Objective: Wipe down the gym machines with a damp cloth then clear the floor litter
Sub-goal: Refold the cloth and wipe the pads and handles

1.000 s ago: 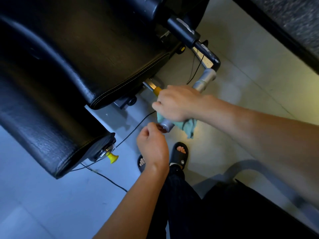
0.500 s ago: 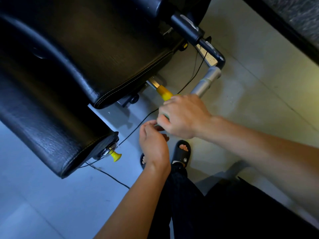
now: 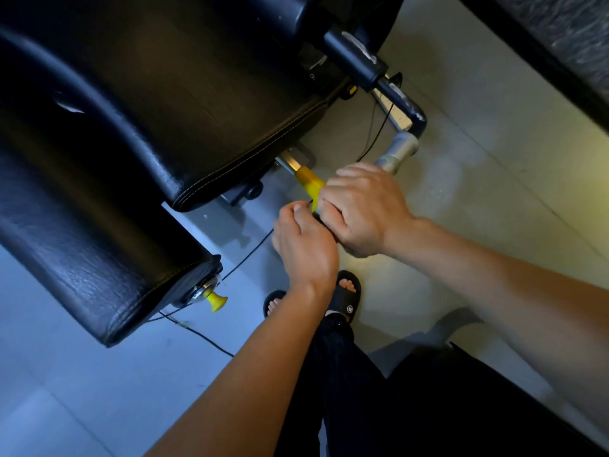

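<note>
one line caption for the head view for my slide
Both hands, left and right, work at the yellow lever under a black padded seat.

Place: gym floor.
Evidence, left: black padded machine seat (image 3: 184, 103), stitched vinyl; yellow adjustment knob (image 3: 216, 301).
Evidence, far right: metal handle bar (image 3: 398, 151).
Ground: pale tiled floor (image 3: 478, 179).

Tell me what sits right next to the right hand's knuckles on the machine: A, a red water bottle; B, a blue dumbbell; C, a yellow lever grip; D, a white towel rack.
C: a yellow lever grip on a metal rod juts from under the black seat pad and meets the right hand.
</note>
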